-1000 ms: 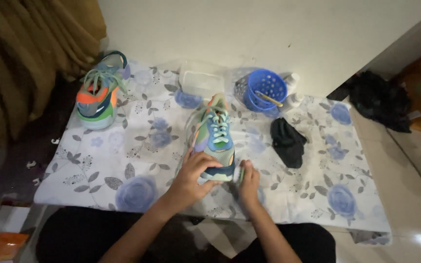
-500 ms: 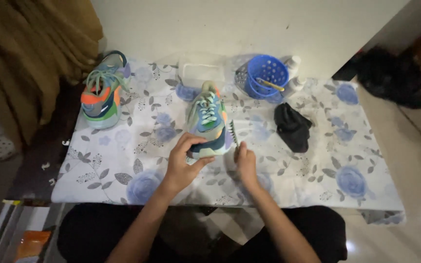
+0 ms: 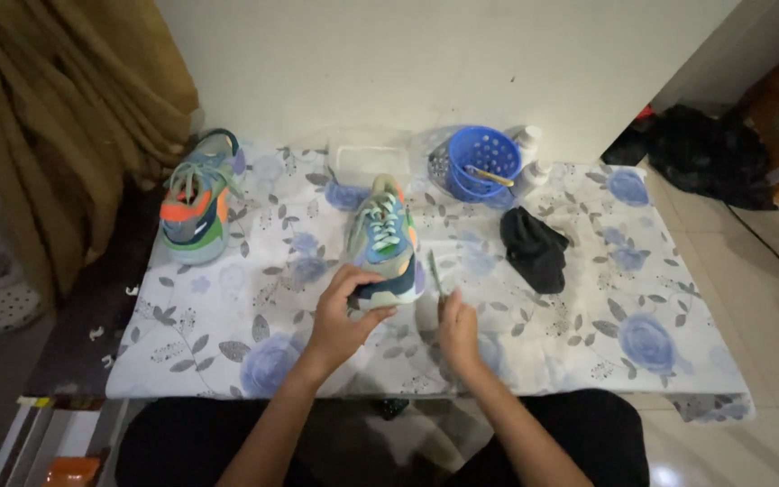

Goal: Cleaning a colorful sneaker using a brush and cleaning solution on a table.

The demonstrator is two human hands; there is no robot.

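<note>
At the far left of the frame a tan curtain hangs beside the desk, which wears a white cloth printed with blue roses. On the desk's upper left corner stands the first sneaker, orange, green and grey, toe toward the viewer, with nothing touching it. Moving toward the centre, the left hand is closed around the heel of the second sneaker, a blue, teal and orange one that lies lengthwise in the middle of the desk, sole down. Just right of it the right hand is closed on the handle of a thin brush, whose upper end stands close beside the shoe's side; whether it touches the shoe cannot be told.

Behind the held shoe sits a clear plastic tub, and right of that a blue perforated basket with a stick-like tool across it and a white bottle at its edge. A crumpled black cloth lies right of centre, well apart from the hands. At the far right, off the desk, a dark heap rests on the floor.

As a judgement, the cleaning looks at an early or middle stage: one shoe is in hand with the brush at its side, the other waits untouched, and the black cloth lies unused.

Count: two sneakers, one brush, one tub, one basket, one bottle, one cloth.
</note>
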